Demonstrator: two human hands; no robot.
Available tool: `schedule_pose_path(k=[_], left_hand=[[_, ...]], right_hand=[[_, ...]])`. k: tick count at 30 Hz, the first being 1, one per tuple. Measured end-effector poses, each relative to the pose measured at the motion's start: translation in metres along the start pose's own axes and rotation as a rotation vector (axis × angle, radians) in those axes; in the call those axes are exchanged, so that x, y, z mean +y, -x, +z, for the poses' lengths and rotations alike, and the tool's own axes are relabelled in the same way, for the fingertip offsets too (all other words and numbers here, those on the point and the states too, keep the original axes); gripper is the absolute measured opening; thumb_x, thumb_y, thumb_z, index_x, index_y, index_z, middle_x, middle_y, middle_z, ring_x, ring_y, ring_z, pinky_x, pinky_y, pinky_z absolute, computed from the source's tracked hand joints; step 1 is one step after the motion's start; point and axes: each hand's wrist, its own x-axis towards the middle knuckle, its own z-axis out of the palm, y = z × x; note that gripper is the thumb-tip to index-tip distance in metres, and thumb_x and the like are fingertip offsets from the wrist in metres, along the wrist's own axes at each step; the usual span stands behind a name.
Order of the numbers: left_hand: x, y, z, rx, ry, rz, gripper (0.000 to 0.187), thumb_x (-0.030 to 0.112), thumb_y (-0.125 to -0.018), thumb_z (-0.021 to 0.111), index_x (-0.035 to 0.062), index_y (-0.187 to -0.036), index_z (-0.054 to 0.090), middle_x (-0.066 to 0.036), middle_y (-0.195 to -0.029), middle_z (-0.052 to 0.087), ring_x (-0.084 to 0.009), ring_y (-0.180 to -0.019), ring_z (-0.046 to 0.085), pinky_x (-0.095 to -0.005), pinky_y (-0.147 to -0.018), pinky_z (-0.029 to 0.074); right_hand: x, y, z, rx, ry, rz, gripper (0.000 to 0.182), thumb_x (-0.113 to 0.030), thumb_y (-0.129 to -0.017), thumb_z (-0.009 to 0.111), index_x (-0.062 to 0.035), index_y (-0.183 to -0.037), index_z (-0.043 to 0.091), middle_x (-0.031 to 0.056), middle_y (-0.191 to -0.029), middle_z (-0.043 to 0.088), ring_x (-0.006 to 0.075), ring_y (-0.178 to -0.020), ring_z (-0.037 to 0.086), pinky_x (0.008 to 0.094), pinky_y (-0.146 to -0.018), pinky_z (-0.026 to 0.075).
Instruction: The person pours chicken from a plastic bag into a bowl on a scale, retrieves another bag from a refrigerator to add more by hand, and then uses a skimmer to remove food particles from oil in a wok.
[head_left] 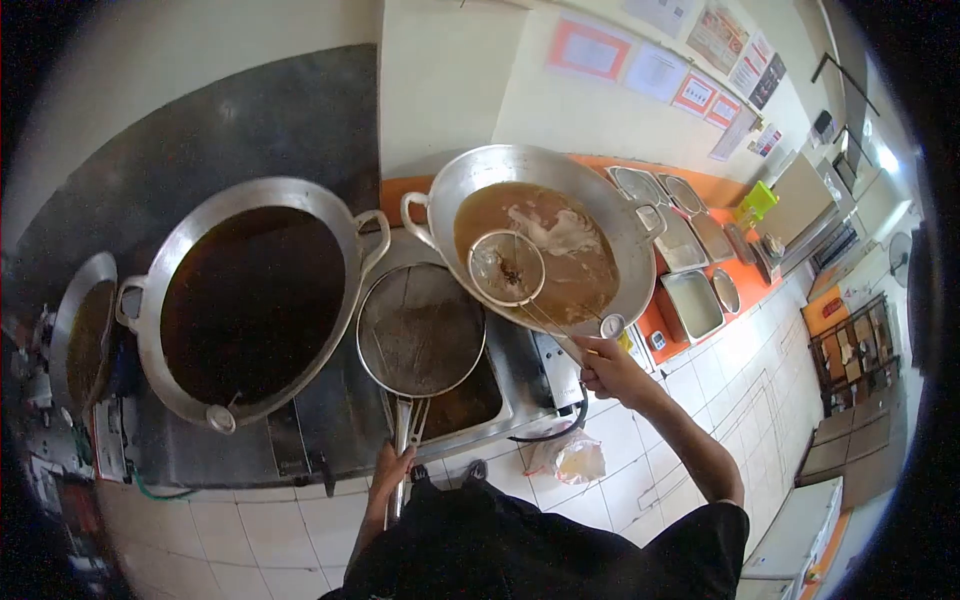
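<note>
My right hand [612, 372] is closed round the handle of a small round skimmer [507, 268]. The skimmer is over the brown liquid in the right wok [560, 165], with some dark bits in its mesh. Pale foam [560, 230] floats beside it. In my left hand [392, 468] is the handle of a large round strainer [422, 330], which lies level above a rectangular pan [470, 405] of brown liquid. Between the strainer and the pan, a pronged metal piece [420, 418] shows in part.
A wok [300, 195] of dark liquid stands to the left, with a dial thermometer [221, 418] on its rim. Farther left is another wok [75, 300]. Metal trays [692, 305] line the orange counter [650, 320] at right. A plastic bag [570, 458] sits on the tiled floor.
</note>
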Motion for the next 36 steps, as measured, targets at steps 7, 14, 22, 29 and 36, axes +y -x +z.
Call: schedule_pose_path(k=[7, 14, 22, 29, 36], left_hand=[[0.02, 0.012, -0.002, 0.036, -0.168, 0.001, 0.035, 0.026, -0.08, 0.058, -0.0038, -0.095, 0.047, -0.011, -0.062, 0.056, -0.0176, -0.054, 0.056, -0.0324, -0.048, 0.044], [-0.01, -0.001, 0.003, 0.121, -0.216, 0.069, 0.047, 0.032, -0.08, 0.06, -0.0079, -0.099, 0.044, -0.014, -0.067, 0.057, -0.0218, -0.058, 0.058, -0.0342, -0.052, 0.046], [0.011, 0.007, 0.004, 0.148, -0.128, -0.002, 0.046, 0.031, -0.078, 0.062, -0.0091, -0.094, 0.046, -0.023, -0.074, 0.059, -0.0366, -0.071, 0.061, -0.0415, -0.06, 0.047], [0.001, 0.003, 0.004, 0.101, -0.23, 0.004, 0.053, 0.033, -0.08, 0.06, -0.0114, -0.102, 0.042, -0.029, -0.079, 0.057, -0.0417, -0.079, 0.058, -0.0439, -0.065, 0.046], [0.006, 0.002, 0.004, 0.105, -0.17, -0.054, 0.054, 0.033, -0.078, 0.061, -0.0102, -0.105, 0.042, -0.029, -0.085, 0.057, -0.0413, -0.083, 0.058, -0.0445, -0.07, 0.046]], right_hand=[[0.06, 0.048, 0.059, 0.115, 0.39, -0.214, 0.039, -0.003, -0.085, 0.044, -0.0033, -0.124, 0.041, -0.0007, -0.058, 0.044, 0.0052, -0.049, 0.042, 0.0233, -0.043, 0.035], [0.276, 0.01, 0.083, 0.309, 0.809, -0.218, 0.038, 0.0, -0.083, 0.04, -0.0081, -0.12, 0.034, 0.0279, -0.071, 0.056, 0.0448, -0.061, 0.055, 0.0491, -0.047, 0.04], [0.33, 0.008, 0.061, 0.327, 0.945, -0.252, 0.02, 0.001, -0.081, 0.038, -0.0018, -0.101, 0.038, 0.0277, -0.068, 0.054, 0.0431, -0.054, 0.053, 0.0489, -0.042, 0.04], [0.327, 0.011, 0.053, 0.333, 1.034, -0.345, 0.022, 0.002, -0.079, 0.04, -0.002, -0.101, 0.038, 0.0259, -0.067, 0.054, 0.0416, -0.053, 0.053, 0.0485, -0.042, 0.04], [0.334, 0.007, 0.047, 0.32, 1.087, -0.329, 0.028, 0.003, -0.077, 0.042, -0.0022, -0.105, 0.038, 0.0262, -0.071, 0.055, 0.0414, -0.055, 0.054, 0.0486, -0.043, 0.041]])
